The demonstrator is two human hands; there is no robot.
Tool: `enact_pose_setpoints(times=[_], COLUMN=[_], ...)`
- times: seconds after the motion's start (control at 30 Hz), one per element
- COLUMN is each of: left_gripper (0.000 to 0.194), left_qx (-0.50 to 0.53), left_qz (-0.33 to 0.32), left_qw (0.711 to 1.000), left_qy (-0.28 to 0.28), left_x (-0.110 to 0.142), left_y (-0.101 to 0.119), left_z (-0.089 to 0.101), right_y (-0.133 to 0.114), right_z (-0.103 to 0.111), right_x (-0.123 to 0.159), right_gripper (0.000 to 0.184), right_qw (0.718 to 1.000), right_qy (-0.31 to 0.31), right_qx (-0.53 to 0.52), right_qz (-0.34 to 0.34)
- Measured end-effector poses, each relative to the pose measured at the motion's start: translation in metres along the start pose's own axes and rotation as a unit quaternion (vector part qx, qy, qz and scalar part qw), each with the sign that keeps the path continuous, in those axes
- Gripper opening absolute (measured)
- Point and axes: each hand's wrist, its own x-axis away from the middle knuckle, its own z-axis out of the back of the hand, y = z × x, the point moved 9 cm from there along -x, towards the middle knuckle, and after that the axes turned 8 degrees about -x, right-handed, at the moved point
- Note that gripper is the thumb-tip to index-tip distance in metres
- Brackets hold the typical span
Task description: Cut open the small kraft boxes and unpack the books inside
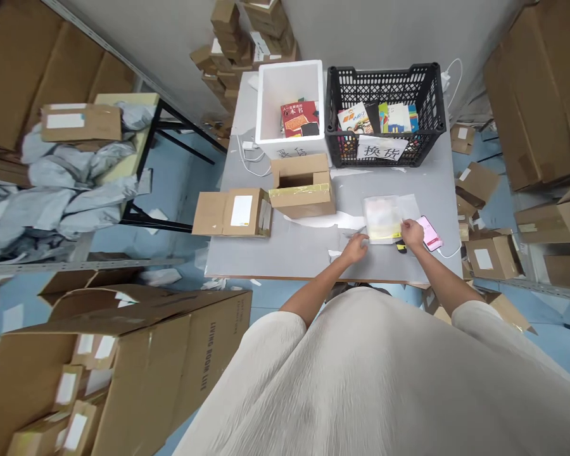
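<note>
A flat package in cloudy see-through plastic (381,215) lies on the grey table, pale with a yellow strip along its lower edge. My left hand (356,247) is at its lower left corner, fingers bent together against the plastic edge. On the opposite side my right hand (412,234) pinches the right edge. Just under the right hand lies a small black and yellow tool (401,246), perhaps a cutter, partly covered. A phone with a lit pink screen (430,233) sits right beside that hand, a white cable running from it.
An opened carton (303,201) and a labelled carton (247,213) stand left on the table (285,256). Behind are a white foam box (291,142) and a black crate (432,136), both holding books. Grey parcels (42,206) fill the left shelf; a big carton (185,354) stands lower left.
</note>
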Motion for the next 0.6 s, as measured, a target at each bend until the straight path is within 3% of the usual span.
enact_pose_setpoints(times=[0.1, 0.17, 0.27, 0.33, 0.4, 0.47, 0.53, 0.6], left_gripper=[0.045, 0.051, 0.062, 0.070, 0.074, 0.069, 0.058, 0.050], left_qx=[0.004, 0.012, 0.033, 0.037, 0.025, 0.001, -0.028, -0.052], left_qz=[0.003, 0.007, 0.006, -0.004, -0.024, -0.037, -0.026, 0.002], left_qw=[1.000, 1.000, 0.998, 0.994, 0.991, 0.993, 0.995, 0.996], left_qy=[0.007, 0.017, 0.059, 0.102, 0.126, 0.114, 0.088, 0.078], left_x=[-0.005, -0.008, -0.008, -0.004, 0.001, 0.005, 0.007, 0.008], left_y=[0.003, 0.007, 0.016, 0.021, 0.026, 0.026, 0.019, 0.007], left_z=[0.006, 0.011, 0.024, 0.036, 0.044, 0.044, 0.042, 0.041], right_y=[-0.025, -0.042, -0.061, -0.070, -0.073, -0.072, -0.063, -0.048], right_z=[0.008, 0.002, -0.025, -0.058, -0.088, -0.108, -0.116, -0.108], right_x=[0.009, 0.018, 0.036, 0.050, 0.064, 0.073, 0.072, 0.062], right_gripper=[0.024, 0.024, 0.021, 0.022, 0.025, 0.022, 0.017, 0.022], right_qw=[0.998, 0.995, 0.986, 0.968, 0.945, 0.928, 0.928, 0.948], right_qy=[0.006, -0.014, -0.073, -0.162, -0.237, -0.284, -0.293, -0.253], right_qx=[-0.035, -0.054, -0.089, -0.154, -0.201, -0.222, -0.216, -0.180], right_qz=[0.055, 0.087, 0.117, 0.116, 0.102, 0.090, 0.076, 0.064])
